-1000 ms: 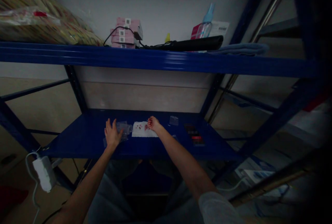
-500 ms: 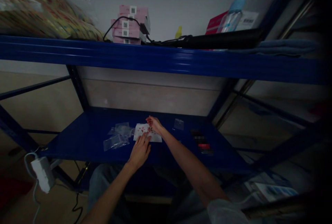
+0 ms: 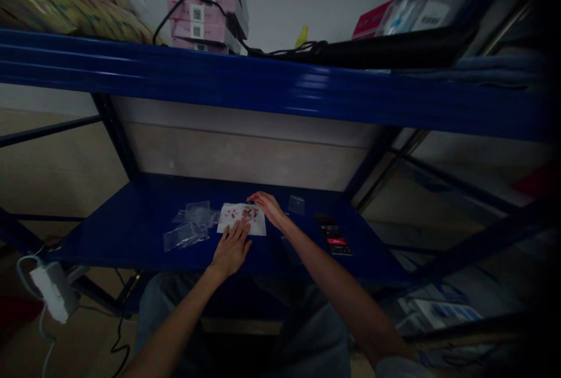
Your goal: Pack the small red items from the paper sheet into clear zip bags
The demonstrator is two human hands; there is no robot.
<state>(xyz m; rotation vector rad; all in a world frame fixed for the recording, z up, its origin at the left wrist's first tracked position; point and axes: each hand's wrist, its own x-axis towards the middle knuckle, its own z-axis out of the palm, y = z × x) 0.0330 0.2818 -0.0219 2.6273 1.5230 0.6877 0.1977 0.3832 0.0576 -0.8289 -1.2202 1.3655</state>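
A white sheet with small red pieces scattered on it lies on the lower blue shelf. My left hand lies flat, fingers spread, with its fingertips on the sheet's near edge. My right hand rests at the sheet's far right corner, fingers bent toward the red pieces; whether it pinches one is too dim to tell. Several clear plastic bags lie just left of the sheet.
A small clear bag and a dark phone lie to the right. The upper shelf carries pink boxes, a black cable, a long black device and a spray bottle. A white adapter hangs lower left.
My left hand left the plastic bags and moved right onto the sheet's near edge. My right hand stayed at the sheet's far corner. The view shifted closer and lower.
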